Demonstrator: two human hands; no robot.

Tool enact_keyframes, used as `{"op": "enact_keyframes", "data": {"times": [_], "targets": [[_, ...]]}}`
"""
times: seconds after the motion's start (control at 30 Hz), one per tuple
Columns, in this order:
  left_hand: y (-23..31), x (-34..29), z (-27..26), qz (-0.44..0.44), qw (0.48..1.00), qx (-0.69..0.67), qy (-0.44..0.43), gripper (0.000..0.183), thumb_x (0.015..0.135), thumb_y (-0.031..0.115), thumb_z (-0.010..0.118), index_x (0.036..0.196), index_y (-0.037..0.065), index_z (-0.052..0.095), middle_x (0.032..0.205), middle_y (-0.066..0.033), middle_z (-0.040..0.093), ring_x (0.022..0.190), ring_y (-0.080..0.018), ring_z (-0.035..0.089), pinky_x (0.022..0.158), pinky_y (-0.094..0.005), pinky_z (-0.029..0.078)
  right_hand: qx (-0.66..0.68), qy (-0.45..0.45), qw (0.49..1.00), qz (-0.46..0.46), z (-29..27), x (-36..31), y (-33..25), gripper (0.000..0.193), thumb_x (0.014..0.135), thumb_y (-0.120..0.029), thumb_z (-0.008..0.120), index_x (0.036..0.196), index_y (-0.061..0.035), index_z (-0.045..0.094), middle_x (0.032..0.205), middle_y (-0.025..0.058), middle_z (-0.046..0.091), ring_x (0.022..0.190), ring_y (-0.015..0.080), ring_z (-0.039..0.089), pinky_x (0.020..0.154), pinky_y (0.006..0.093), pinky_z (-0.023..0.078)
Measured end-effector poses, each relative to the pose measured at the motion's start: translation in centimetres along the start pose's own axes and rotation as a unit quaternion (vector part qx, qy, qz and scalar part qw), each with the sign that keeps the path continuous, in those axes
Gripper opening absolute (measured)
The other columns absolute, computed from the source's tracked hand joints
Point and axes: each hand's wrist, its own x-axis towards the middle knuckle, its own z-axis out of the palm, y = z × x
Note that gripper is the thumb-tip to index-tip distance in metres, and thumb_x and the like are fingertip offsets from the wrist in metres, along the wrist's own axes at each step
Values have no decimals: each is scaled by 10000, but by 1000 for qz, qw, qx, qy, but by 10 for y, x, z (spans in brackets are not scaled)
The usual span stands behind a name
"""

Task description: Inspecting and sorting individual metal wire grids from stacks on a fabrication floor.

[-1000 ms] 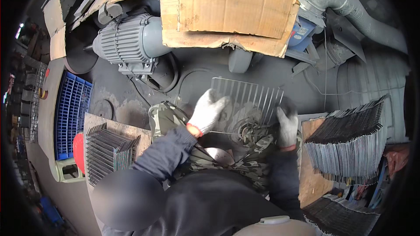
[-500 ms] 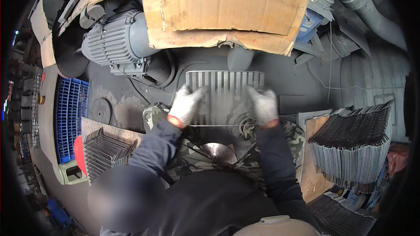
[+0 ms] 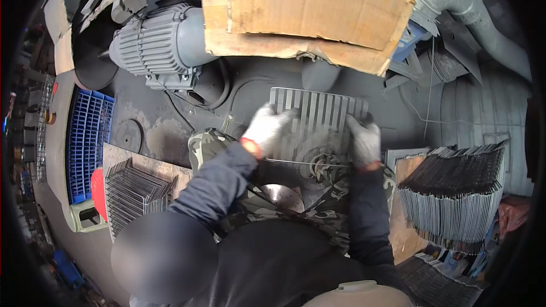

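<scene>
A flat metal grate [image 3: 310, 111] with parallel slats in a thin rectangular frame is held up over my lap, slightly tilted and partly blurred. My left hand [image 3: 265, 127], in a pale work glove, grips its left side with the thumb toward the slats. On the opposite side, my right hand [image 3: 365, 139], gloved too, is closed on the right edge. Below the grate, a shiny rounded metal piece [image 3: 283, 196] shows between my camouflage-clad legs.
Similar grates form a tall stack [image 3: 452, 199] on a board at right; a smaller bundle of wire-like racks [image 3: 139, 187] sits at left. A grey motor [image 3: 151, 45] and a cardboard sheet [image 3: 313, 5] are ahead. A blue plastic crate [image 3: 90, 145] stands far left.
Both hands have shifted to the right with the grate, which now slants a little, its right side lower. The whole view has also swung slightly.
</scene>
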Motion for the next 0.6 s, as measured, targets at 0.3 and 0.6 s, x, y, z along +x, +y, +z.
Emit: {"op": "enact_keyframes", "data": {"times": [0.3,0.6], "targets": [[-32,10,-27,30,996,50,66,282,996,207,760,1148,0,643,843,-79,691,574,-153,626,537,-314,550,-126,-22,988,88,16,8,-4,270,979,-189,779,1056,68,753,915,107,775,743,168,699,687,343,557],[-7,19,10,-18,997,68,2,472,949,225,802,1215,-108,600,1106,-176,729,824,-232,718,722,-379,627,33,-23,994,106,-16,7,-9,283,994,-187,742,1070,86,756,902,101,774,685,194,714,621,316,566]]}}
